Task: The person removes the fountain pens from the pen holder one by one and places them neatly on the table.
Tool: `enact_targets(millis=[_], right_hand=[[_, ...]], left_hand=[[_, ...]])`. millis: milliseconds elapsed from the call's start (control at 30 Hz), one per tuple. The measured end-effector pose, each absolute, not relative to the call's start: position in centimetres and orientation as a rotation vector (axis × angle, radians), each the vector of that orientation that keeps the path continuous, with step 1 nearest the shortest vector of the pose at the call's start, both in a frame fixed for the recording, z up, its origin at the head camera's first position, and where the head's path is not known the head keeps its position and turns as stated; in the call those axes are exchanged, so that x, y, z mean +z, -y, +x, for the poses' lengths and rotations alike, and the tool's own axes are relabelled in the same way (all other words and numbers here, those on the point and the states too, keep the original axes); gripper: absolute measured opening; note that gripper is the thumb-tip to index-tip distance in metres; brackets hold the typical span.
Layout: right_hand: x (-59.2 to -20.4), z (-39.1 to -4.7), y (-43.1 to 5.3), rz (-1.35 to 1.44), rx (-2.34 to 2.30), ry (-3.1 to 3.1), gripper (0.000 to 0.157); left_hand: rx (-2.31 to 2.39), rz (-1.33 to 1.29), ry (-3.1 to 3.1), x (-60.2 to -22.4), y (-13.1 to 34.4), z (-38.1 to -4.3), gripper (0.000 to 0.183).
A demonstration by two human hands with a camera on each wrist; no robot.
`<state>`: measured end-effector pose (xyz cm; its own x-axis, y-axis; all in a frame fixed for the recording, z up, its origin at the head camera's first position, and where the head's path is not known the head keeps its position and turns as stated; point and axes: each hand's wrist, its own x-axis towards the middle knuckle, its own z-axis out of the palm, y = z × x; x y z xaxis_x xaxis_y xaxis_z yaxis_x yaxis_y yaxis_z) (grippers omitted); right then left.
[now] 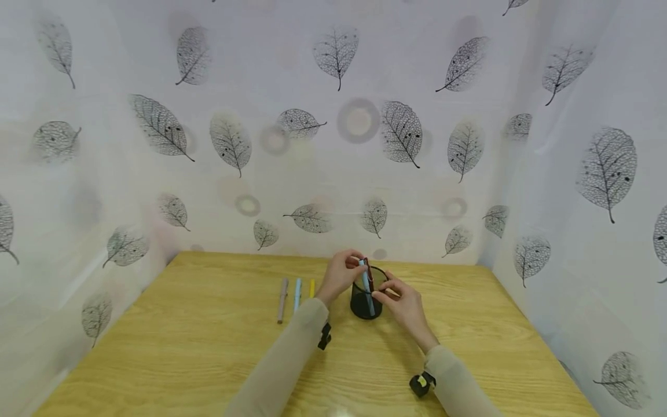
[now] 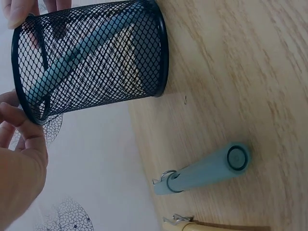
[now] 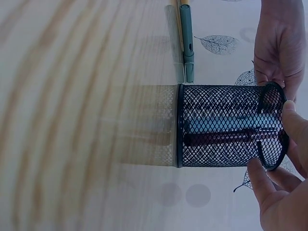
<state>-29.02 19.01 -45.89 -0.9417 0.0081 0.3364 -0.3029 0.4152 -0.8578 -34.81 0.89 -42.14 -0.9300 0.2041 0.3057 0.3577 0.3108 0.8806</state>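
Observation:
A black mesh pen holder (image 1: 366,307) stands upright on the table. Inside it lean a light blue pen (image 1: 365,277) and a dark red pen (image 1: 370,278). My left hand (image 1: 340,274) is at the holder's left rim, its thumb and fingers pinching the top end of the light blue pen. From the other side, my right hand (image 1: 406,306) grips the rim, with its thumb and fingers spread around the mesh (image 3: 221,103). Through the mesh in the right wrist view, both pens lie side by side with their lower ends near the base.
Left of the holder, a grey pen (image 1: 282,301), another light blue pen (image 1: 297,294) and a yellow pen (image 1: 312,288) lie in a row on the wooden table (image 1: 219,347). The left forearm partly covers the row. Leaf-patterned curtain (image 1: 292,179) surrounds the table's back and sides.

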Motion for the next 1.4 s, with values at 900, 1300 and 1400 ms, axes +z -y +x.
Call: enact_targets(millis=[900, 1300, 1400], right_hand=[[-45.66, -28.75, -18.77, 0.250, 1.511, 2.410, 0.020], [-45.63, -28.91, -19.04, 0.260, 1.523, 2.387, 0.016], [-45.54, -28.86, -18.97, 0.272, 1.527, 2.388, 0.017]], left_hand=[[-1.778, -0.750, 2.328, -43.04, -0.37, -34.53, 0.020], [-1.969, -0.615, 2.144, -42.82, -0.35, -35.00, 0.021], [-2.009, -0.572, 2.063, -42.76, -0.10, -35.21, 0.020]])
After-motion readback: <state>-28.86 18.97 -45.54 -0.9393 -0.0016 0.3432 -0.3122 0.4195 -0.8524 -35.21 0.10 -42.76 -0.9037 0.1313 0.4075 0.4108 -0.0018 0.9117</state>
